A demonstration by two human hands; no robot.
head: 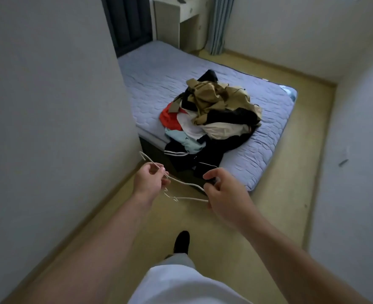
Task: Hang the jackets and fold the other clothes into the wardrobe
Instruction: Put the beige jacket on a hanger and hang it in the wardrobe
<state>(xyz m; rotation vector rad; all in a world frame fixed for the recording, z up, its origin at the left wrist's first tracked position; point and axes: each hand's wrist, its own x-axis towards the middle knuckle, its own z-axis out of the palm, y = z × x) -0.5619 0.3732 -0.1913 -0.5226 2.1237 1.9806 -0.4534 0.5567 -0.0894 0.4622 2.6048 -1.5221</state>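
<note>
A thin white wire hanger (182, 183) stretches between both my hands above the floor, just short of the bed. My left hand (150, 181) pinches it near the hook end, and my right hand (222, 191) grips its other end. Ahead, a heap of clothes (211, 119) lies on the near part of the grey mattress (269, 132): a tan jacket on top, black, white, red and pale blue garments beneath, and dark trousers with white stripes hanging over the bed's edge. No wardrobe is in view.
A white wall (49, 128) stands close on my left, another on the right. Yellowish floor (291, 194) runs around the bed. A light wooden desk (176, 20) and a striped curtain (219, 25) stand at the far end. My foot (181, 242) is on the floor below.
</note>
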